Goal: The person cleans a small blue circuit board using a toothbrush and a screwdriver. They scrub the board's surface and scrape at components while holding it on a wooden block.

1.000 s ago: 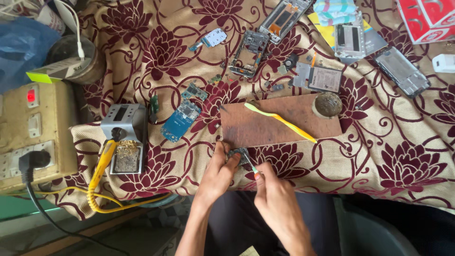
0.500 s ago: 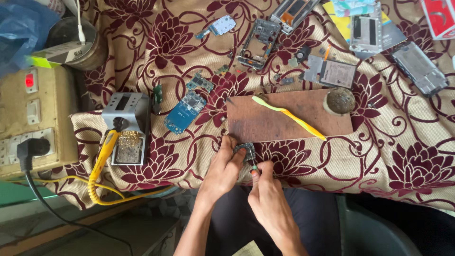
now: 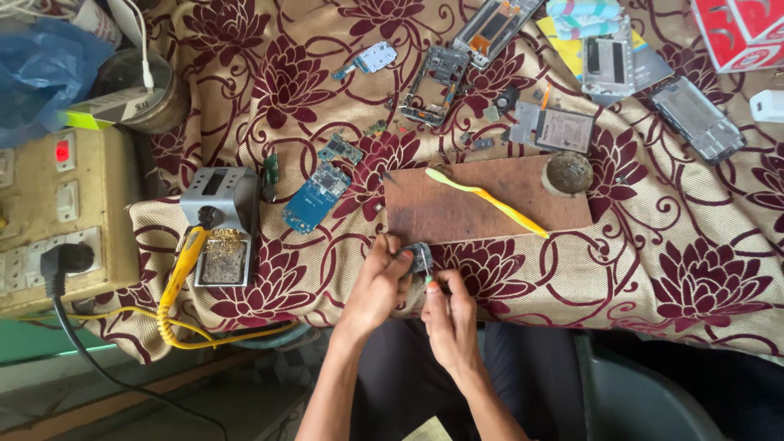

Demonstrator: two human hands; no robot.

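My left hand (image 3: 377,282) grips a small dark phone part (image 3: 419,256) at the near edge of the cloth-covered table (image 3: 653,253). My right hand (image 3: 445,314) holds a thin screwdriver (image 3: 427,269) with its tip on that part. Just beyond the hands lies a brown wooden board (image 3: 482,208) with a yellow toothbrush (image 3: 486,198) lying across it and a round lump (image 3: 568,172) on its right end.
A blue circuit board (image 3: 316,198) lies left of the board. A soldering stand (image 3: 219,224) with a yellow iron (image 3: 184,261) sits further left, beside a socket box (image 3: 57,220). Phone frames (image 3: 434,74) and several loose parts lie at the back.
The view has shifted slightly. Both hands stay on the small part at the table edge, and the right hand has drawn closer to the left.
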